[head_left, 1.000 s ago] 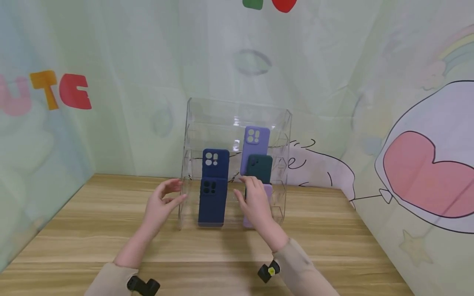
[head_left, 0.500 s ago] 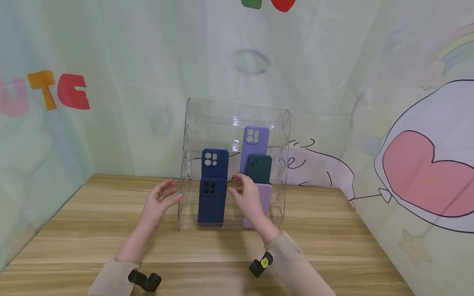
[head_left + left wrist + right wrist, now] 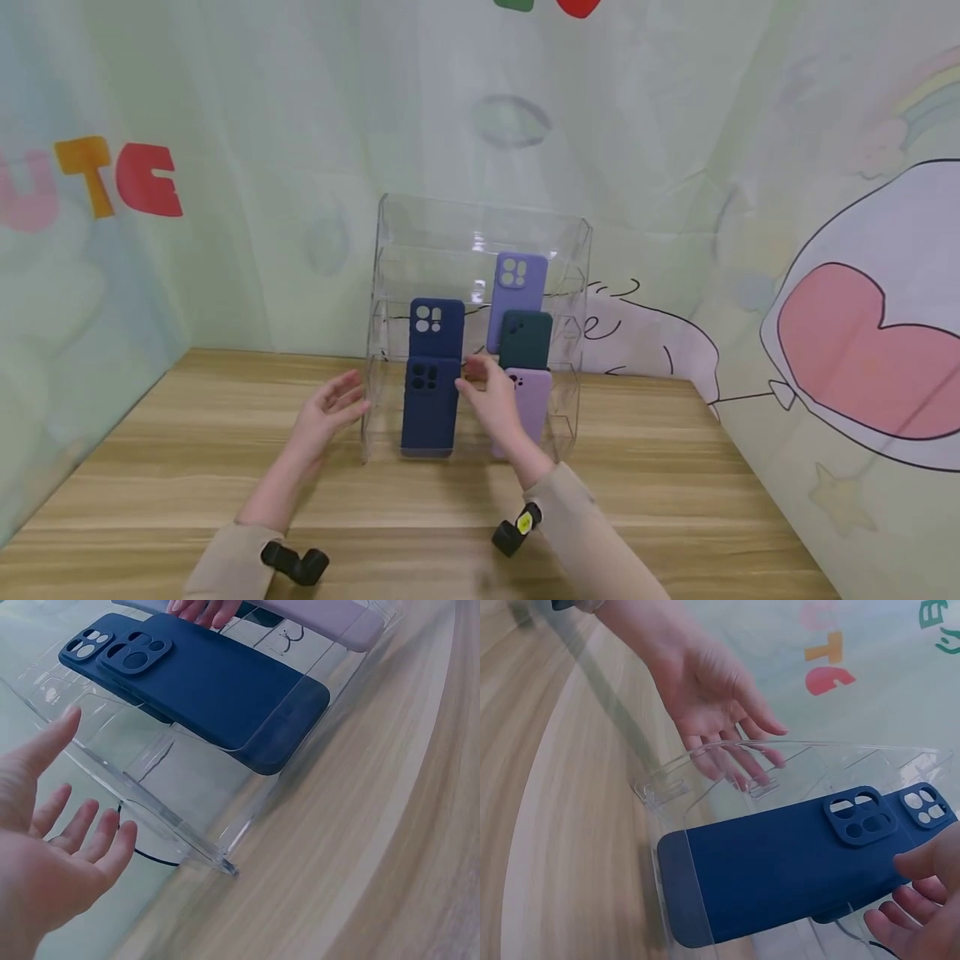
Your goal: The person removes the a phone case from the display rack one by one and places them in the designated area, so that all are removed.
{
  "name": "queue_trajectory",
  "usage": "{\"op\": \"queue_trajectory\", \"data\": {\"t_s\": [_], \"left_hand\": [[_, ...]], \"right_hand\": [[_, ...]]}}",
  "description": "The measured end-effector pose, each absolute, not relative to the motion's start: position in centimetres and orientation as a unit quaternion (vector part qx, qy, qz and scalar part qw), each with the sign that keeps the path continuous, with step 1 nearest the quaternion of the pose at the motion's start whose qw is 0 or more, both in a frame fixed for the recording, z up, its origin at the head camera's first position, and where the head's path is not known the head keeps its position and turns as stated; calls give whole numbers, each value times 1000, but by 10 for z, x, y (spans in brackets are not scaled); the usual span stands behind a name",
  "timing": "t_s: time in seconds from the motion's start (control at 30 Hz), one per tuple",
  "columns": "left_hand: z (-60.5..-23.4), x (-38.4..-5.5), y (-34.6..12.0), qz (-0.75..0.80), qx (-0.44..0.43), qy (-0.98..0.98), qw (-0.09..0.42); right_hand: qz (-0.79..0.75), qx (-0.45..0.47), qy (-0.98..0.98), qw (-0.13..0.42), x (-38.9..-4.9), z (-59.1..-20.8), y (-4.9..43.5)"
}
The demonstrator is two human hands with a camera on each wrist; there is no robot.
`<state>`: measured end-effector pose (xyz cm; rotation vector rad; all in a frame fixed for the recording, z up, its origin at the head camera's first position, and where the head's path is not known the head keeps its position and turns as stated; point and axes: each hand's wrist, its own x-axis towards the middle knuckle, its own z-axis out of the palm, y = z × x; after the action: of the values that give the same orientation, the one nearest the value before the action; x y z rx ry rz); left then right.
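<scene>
A clear tiered rack stands on the table and holds several phone cases. Two navy cases are on its left: a front phone case and a higher one partly hidden behind it. My right hand is at the right edge of the front navy case, its fingers loosely bent; in the right wrist view the thumb lies close to that edge, and whether it touches I cannot tell. Beside the rack's left side panel hovers my left hand, fingers spread, holding nothing.
On the rack's right are a lavender case, a dark green case and a pink-purple case. The wooden table extends in front. Behind hangs a printed curtain.
My right hand has moved left, from in front of the pink-purple and green cases to the navy cases' edge. My left hand has drawn slightly away from the rack's side and lowered a little.
</scene>
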<state>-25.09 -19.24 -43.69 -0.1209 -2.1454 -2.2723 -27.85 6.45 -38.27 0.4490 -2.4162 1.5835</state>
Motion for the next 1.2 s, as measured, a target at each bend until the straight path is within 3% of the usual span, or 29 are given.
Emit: {"op": "queue_trajectory", "data": {"t_s": [0.5,1.2], "left_hand": [[-449,-252,-199,-720,-66,-686,-83],[-457,-252,-200,-723,-37,-682,-101]], "right_hand": [[544,91,-829,89,-281,-395,54],[611,99,-781,83,-279,-396,54]]}}
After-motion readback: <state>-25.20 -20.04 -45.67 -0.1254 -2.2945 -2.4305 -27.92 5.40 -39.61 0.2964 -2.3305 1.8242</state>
